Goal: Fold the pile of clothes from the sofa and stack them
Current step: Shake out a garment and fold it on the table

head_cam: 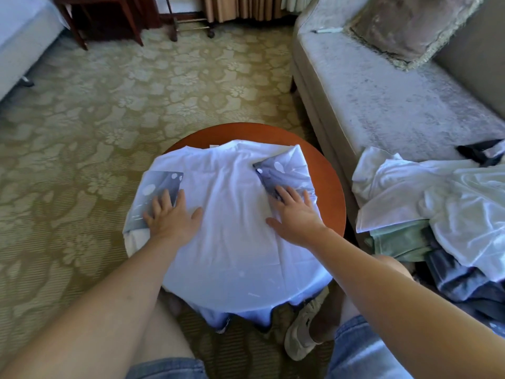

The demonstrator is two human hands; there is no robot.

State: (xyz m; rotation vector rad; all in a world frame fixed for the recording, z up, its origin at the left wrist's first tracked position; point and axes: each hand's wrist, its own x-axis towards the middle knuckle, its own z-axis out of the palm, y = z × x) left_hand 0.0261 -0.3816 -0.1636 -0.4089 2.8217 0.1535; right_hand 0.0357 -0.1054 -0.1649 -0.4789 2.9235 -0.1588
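A white T-shirt lies spread over a small round wooden table, its hem hanging off the near edge. Both side parts are folded inward, showing a dark grey print with white spots. My left hand presses flat on the left folded part. My right hand lies flat on the right folded part, fingers straight. On the sofa to the right sits the pile of clothes: white shirts on top, a green piece and dark grey pieces beneath.
A brown fringed cushion leans at the sofa's back, with a pen beside it. Patterned carpet covers the floor. A dark wooden stand is at the far side. My knees and a shoe are under the table.
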